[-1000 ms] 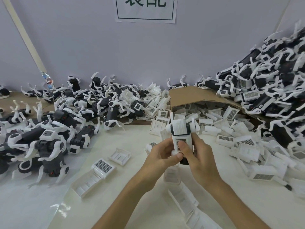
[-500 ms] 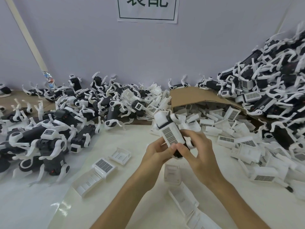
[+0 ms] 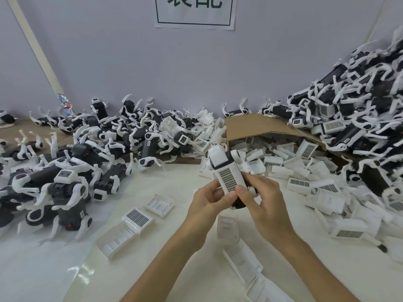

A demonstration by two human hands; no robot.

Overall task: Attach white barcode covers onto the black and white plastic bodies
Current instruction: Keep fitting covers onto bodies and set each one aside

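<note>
Above the middle of the white table I hold one black and white plastic body [image 3: 222,159], tilted with its top leaning to the left. A white barcode cover [image 3: 228,178] lies on its upward face. My left hand [image 3: 208,201] grips the body from the left, its thumb on the cover's lower end. My right hand [image 3: 265,198] grips it from the right, thumb pressing beside the left thumb. The body's lower black end is mostly hidden by my fingers.
Piles of black and white bodies lie at the left [image 3: 65,171] and tower at the right [image 3: 359,110]. A tipped cardboard box [image 3: 257,125] spills several loose covers [image 3: 316,184]. More covers lie on the table [image 3: 137,217], some near my wrists [image 3: 227,226].
The held body has swung from upright to leaning left, with the barcode face turned up toward me. Both thumbs have slid down to the cover's lower end.
</note>
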